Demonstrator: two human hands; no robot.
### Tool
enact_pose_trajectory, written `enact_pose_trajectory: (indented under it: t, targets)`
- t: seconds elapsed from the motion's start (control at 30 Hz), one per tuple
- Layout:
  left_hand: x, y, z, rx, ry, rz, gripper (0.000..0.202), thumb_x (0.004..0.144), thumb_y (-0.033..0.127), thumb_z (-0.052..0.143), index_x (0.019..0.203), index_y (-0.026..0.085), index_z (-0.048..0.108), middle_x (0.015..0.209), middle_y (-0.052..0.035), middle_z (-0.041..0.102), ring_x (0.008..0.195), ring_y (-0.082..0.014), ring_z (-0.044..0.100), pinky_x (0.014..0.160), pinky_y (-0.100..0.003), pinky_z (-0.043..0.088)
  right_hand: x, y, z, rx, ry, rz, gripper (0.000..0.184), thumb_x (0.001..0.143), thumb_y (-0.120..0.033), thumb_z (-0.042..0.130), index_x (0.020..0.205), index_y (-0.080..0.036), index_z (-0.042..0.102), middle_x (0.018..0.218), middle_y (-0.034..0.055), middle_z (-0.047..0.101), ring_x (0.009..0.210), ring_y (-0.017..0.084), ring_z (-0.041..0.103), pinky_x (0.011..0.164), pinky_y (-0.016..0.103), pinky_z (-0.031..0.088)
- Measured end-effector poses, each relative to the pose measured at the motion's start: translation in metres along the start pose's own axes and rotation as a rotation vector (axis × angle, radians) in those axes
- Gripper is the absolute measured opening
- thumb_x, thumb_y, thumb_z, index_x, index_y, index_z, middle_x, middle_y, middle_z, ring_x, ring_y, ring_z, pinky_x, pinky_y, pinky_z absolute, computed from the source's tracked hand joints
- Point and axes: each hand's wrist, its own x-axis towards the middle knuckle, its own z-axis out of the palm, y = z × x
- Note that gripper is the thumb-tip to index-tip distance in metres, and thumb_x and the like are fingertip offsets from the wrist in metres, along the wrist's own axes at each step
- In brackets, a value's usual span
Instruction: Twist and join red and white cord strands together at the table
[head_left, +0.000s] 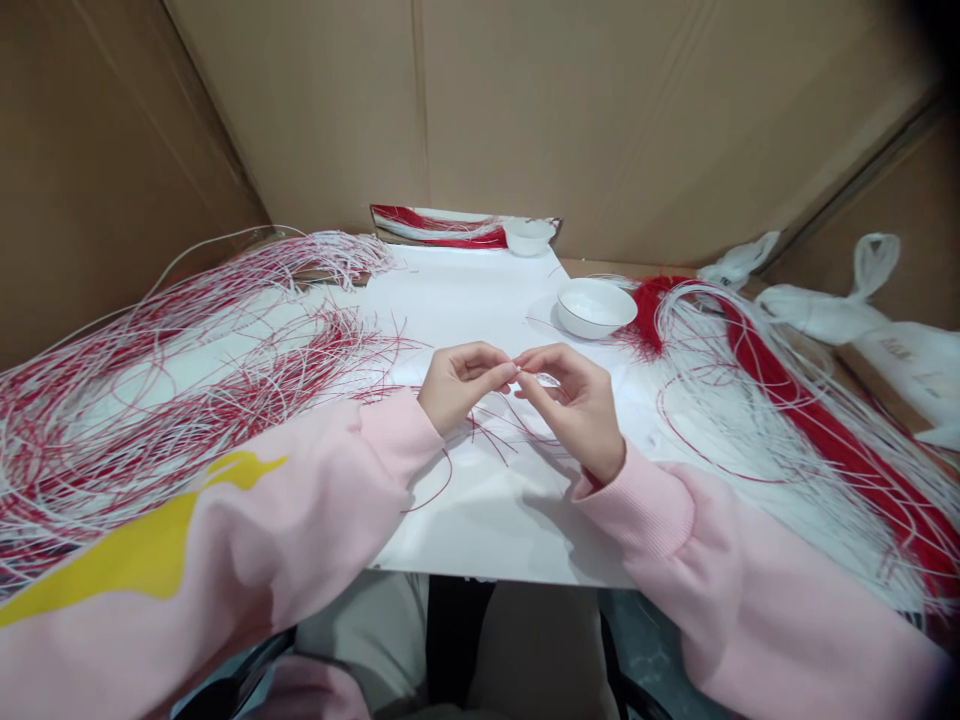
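Over the middle of the white table, my left hand and my right hand meet fingertip to fingertip. Both pinch thin cord; a tiny whitish bit of it shows between the tips, too small to make out well. Below the hands, thin red cord ends splay over the white tabletop. One red strand curves down beside my left wrist. A large loose bundle of red and white cords lies to the left, its near part under my left sleeve.
A white bowl stands beyond my right hand. On the right lie red cords and white cords. Tied white plastic bags sit farther right. A mirror strip leans at the back against cardboard walls.
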Motion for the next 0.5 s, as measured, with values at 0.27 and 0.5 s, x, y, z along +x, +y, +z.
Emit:
enact_pose_trajectory:
  t: [0.27,0.5]
  targets:
    - [-0.0008,0.0018,0.0012,0.065,-0.008,0.035,0.021,0.062,0.029,0.067,0.065,0.012,0.057,0.061,0.0002,0.058,0.054,-0.0072,0.053,0.056,-0.021,0.046,0.0004,-0.0004,0.0002,-0.065,-0.001,0.034,0.004,0.075,-0.019,0.052,0.076,-0.016,0.051,0.087,0.0044,0.058,0.08,0.015,0.058,0.059,0.025,0.053]
    - [-0.0003,0.0024,-0.0019,0.096,0.006,0.092,0.017,0.066,0.027,0.064,0.065,0.012,0.056,0.059,0.0015,0.056,0.053,-0.0062,0.052,0.053,-0.018,0.044,0.0015,-0.0009,-0.0004,-0.048,0.009,0.075,0.006,0.07,-0.011,0.046,0.069,-0.016,0.042,0.084,0.0036,0.057,0.078,0.015,0.058,0.054,0.024,0.05]
